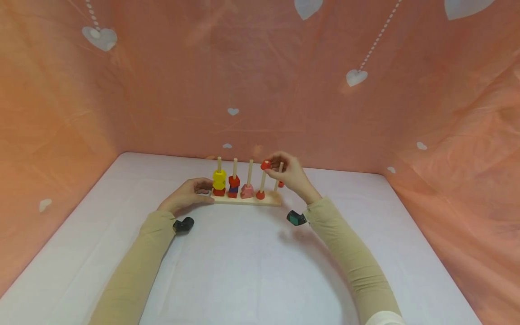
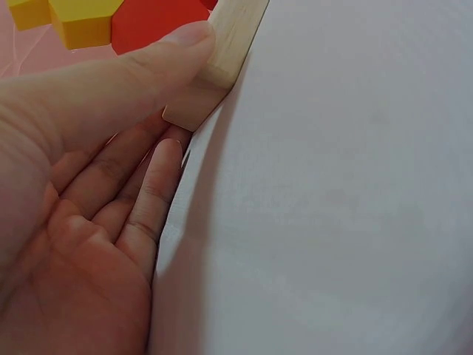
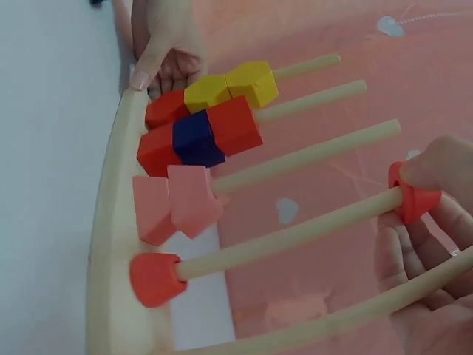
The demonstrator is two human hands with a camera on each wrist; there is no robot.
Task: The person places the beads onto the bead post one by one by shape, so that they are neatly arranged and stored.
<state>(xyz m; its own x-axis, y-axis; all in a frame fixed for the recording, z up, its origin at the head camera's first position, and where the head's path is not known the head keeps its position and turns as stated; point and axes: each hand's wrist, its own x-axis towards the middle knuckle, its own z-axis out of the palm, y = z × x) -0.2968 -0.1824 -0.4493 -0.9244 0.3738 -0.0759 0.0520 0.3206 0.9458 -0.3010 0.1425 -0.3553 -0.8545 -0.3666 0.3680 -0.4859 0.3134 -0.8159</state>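
A wooden peg stand (image 1: 243,201) with several upright pegs stands toward the back of the table. My left hand (image 1: 184,194) holds its left end, thumb at the front and fingers behind. My right hand (image 1: 292,174) pinches a red bead (image 3: 421,203) at the tip of the fourth peg, which enters its hole. Another red bead (image 3: 155,279) sits at that peg's foot. The first peg carries yellow beads (image 1: 219,179) over a red one; the second has a blue bead (image 3: 198,140) between two reds; the third bears pink beads (image 3: 194,201).
A red piece (image 1: 281,184) shows beside the fifth peg (image 1: 279,174), partly hidden by the right hand; its support cannot be told. White cloth covers the table (image 1: 243,262). Orange fabric (image 1: 260,81) with hearts hangs behind and at both sides.
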